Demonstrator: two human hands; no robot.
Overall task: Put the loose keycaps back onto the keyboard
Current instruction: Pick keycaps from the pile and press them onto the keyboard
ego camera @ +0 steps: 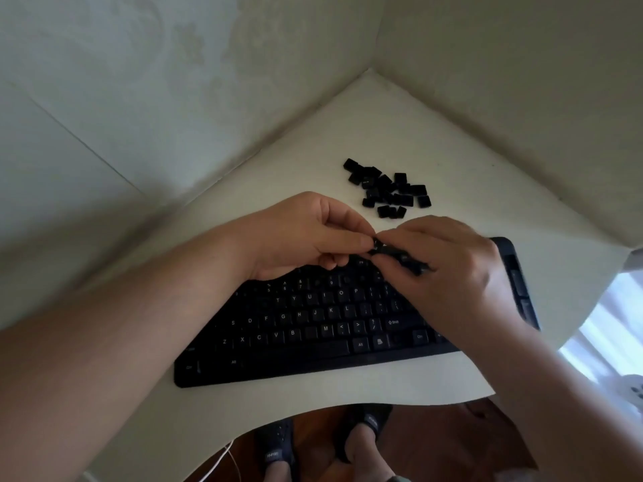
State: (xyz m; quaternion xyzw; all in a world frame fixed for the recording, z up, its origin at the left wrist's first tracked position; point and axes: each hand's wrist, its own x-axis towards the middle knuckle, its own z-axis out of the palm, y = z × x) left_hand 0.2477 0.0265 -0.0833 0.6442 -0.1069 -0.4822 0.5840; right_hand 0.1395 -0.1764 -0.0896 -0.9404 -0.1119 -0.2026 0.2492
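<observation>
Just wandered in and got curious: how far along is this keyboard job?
Much of the keyboard already carries its keys; the letter rows look mostly filled, with a gap beside M. Right now the left hand and right hand pinch one keycap together over the top rows. Plenty is left: a pile of loose keycaps still sits on the table behind the keyboard.

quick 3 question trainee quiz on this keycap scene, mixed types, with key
1. True or false: the pile of keycaps lies on the table beyond the keyboard.
2. What do the left hand and right hand pinch between them? A) a cable B) a keycap C) a pen
3. Fill in: the hands meet above the keyboard's ____ edge.

Key: 1 true; 2 B; 3 far
</observation>
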